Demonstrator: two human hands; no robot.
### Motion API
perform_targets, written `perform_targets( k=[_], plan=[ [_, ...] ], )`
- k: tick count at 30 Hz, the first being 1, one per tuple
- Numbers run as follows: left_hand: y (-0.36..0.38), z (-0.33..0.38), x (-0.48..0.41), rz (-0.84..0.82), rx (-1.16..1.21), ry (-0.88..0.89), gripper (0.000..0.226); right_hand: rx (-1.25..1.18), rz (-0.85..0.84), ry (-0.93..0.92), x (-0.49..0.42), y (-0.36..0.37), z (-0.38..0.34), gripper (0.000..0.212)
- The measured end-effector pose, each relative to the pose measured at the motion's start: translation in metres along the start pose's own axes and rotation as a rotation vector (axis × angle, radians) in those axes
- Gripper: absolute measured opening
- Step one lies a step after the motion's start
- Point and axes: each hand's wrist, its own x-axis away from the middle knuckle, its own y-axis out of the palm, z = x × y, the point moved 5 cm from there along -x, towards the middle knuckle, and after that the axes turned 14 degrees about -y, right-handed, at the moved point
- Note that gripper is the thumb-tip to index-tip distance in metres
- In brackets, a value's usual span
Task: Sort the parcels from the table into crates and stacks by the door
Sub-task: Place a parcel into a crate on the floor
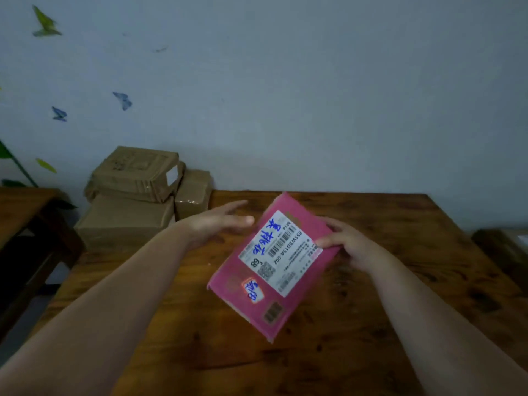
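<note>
A flat pink parcel [300,221] with a white shipping label and blue handwriting is lifted, tilted, above the wooden table [371,324]. My right hand [348,242] grips the parcel's right edge, thumb on the label and fingers underneath. My left hand [220,221] hovers beside the parcel's upper left edge with fingers straight, apparently just clear of it. Several brown cardboard parcels [134,195] are stacked at the table's far left corner against the wall.
A second wooden table or bench [25,207] stands to the left, with a gap between it and the main table. A dark wooden object [503,250] sits at the right edge. A blue-grey wall with butterfly stickers rises behind.
</note>
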Motion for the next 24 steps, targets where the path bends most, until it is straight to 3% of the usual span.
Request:
perform_targets(
  k=[2,4,7,9,13,18,22,24],
  plan=[
    [0.029,0.012,-0.002,-0.042,-0.084,-0.005,0.109,0.056,-0.016,-0.012,0.005,-0.010,-0.011,0.062],
    [0.054,0.020,-0.009,-0.013,-0.066,0.010,0.104,0.071,0.042,-0.053,0.012,-0.025,-0.019,0.080],
    [0.082,0.024,-0.018,0.034,0.113,0.056,0.091,0.025,0.265,-0.089,0.030,-0.057,-0.019,0.107],
    [0.101,0.027,-0.025,0.062,0.300,0.101,0.090,0.072,0.326,-0.065,0.045,-0.077,-0.011,0.116],
    [0.144,0.033,-0.038,0.096,0.599,0.116,0.085,-0.004,0.401,0.032,0.081,-0.116,0.014,0.107],
    [0.218,0.045,-0.060,0.023,0.819,0.088,0.075,-0.360,0.511,-0.024,0.122,-0.155,0.039,0.084],
    [0.272,0.060,-0.074,-0.046,0.786,0.063,0.080,-0.386,0.704,-0.088,0.151,-0.201,0.037,0.118],
    [0.280,0.068,-0.082,-0.013,0.770,0.052,0.090,-0.343,0.740,-0.092,0.165,-0.226,0.036,0.124]
  ],
)
